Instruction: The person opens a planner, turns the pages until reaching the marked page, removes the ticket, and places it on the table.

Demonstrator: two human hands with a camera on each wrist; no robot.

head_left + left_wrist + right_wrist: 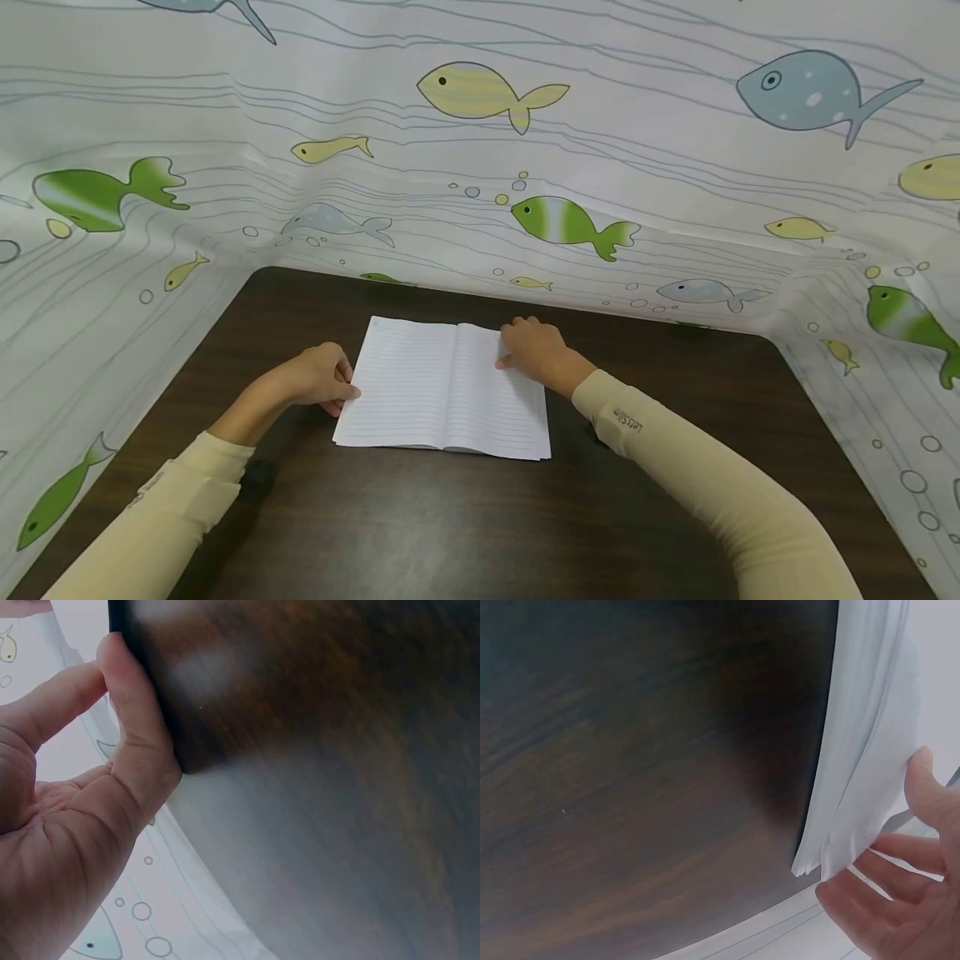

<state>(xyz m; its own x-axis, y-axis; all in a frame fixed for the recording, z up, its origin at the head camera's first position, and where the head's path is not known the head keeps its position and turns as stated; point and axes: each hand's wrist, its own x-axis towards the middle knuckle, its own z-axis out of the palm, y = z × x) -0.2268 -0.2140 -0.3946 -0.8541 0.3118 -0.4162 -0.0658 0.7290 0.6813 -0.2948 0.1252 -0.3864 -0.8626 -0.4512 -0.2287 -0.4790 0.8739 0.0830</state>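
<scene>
An open lined notebook (401, 383) with blank white pages lies on the dark table. At its left edge, my left hand (318, 375) pinches the margin, the thumb over the page and the other fingers beside and under the edge. My right hand (534, 348) is at the upper right of the notebook. The right wrist view shows its thumb on the face of a lifted page (885, 765) and its fingers behind the corner. Below that page, the stack of other pages (847, 720) stays lower. In the left wrist view, little of the notebook shows past the left hand (90, 795).
The dark wood-grain table (420, 533) surrounds the notebook. White sheeting (420, 183) printed with fish and bubbles stands along the back and both sides of the table. Light sleeves (675, 450) cover both forearms.
</scene>
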